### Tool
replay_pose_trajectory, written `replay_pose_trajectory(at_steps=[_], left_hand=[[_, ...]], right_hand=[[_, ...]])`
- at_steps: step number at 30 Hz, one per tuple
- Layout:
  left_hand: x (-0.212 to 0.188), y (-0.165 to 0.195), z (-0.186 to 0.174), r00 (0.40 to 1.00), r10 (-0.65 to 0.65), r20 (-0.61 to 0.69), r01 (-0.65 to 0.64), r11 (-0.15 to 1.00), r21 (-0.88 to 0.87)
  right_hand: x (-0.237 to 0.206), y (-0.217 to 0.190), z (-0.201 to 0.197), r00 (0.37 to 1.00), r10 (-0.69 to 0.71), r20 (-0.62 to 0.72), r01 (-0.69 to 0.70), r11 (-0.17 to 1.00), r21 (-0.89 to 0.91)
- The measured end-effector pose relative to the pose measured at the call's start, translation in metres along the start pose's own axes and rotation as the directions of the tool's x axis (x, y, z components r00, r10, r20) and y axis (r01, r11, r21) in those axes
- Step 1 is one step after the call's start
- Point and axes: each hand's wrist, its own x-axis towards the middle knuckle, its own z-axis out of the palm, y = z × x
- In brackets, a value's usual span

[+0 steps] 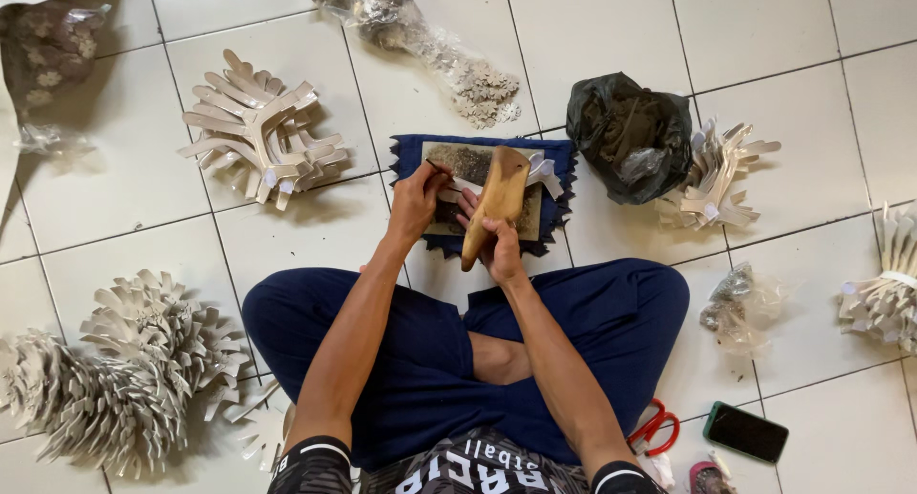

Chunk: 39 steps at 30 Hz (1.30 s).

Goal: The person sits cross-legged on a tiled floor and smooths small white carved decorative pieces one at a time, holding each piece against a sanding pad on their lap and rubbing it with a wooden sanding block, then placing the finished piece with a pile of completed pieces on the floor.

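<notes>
As the person sat cross-legged on the tiled floor (pixel 611 35), both hands worked over a dark stone slab (pixel 470 165) lying on a blue cloth (pixel 564 160) just ahead of the knees. The right hand (pixel 499 249) was closed around the lower end of a wooden mallet (pixel 495 204), whose head lay tilted across the slab. The left hand (pixel 417 203) was pinched shut on a thin punch (pixel 438 167), held with its tip on the slab's left part. Pale strap pieces (pixel 543 170) lay on the slab beside the mallet head; how the hands touched them could not be told.

Bundles of pale cut straps stood around the work: one (pixel 260 131) to the upper left, a large heap (pixel 115 370) at the lower left, one (pixel 721 174) to the right, and another (pixel 884 284) at the far right edge. A black plastic bag (pixel 626 131) sat just right of the cloth, touching the right bundle. A clear bag of small flower-shaped ornaments (pixel 430 45) lay above the cloth, and a smaller clear bag (pixel 740 308) lay near the right knee. Red-handled scissors (pixel 654 427) and a dark phone (pixel 746 433) lay at the lower right, near each other.
</notes>
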Motion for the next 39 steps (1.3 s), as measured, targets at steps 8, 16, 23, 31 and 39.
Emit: replay_pose_trajectory(at_steps=[8, 16, 23, 31, 39], left_hand=[[0.0, -0.001, 0.0, 1.0, -0.014, 0.014, 0.013, 0.998, 0.06], [-0.001, -0.002, 0.001, 0.999, 0.038, 0.016, -0.039, 0.993, 0.111], [-0.001, -0.005, 0.003, 0.999, 0.046, 0.007, -0.047, 0.991, 0.128], [0.002, -0.007, -0.001, 0.971, 0.224, 0.083, -0.238, 0.93, 0.281], [0.001, -0.006, 0.001, 0.976, 0.187, 0.109, -0.213, 0.926, 0.313]], right_hand=[[0.001, -0.002, 0.004, 1.0, -0.007, -0.002, 0.007, 1.0, -0.005], [0.0, -0.003, 0.005, 1.0, 0.003, 0.001, -0.003, 1.0, -0.002], [-0.002, -0.002, 0.005, 1.0, 0.009, -0.018, -0.009, 1.0, -0.017], [-0.029, -0.011, -0.005, 0.993, -0.016, -0.113, 0.02, 0.999, 0.035], [-0.029, -0.009, -0.016, 0.985, -0.016, -0.173, 0.02, 1.0, 0.02]])
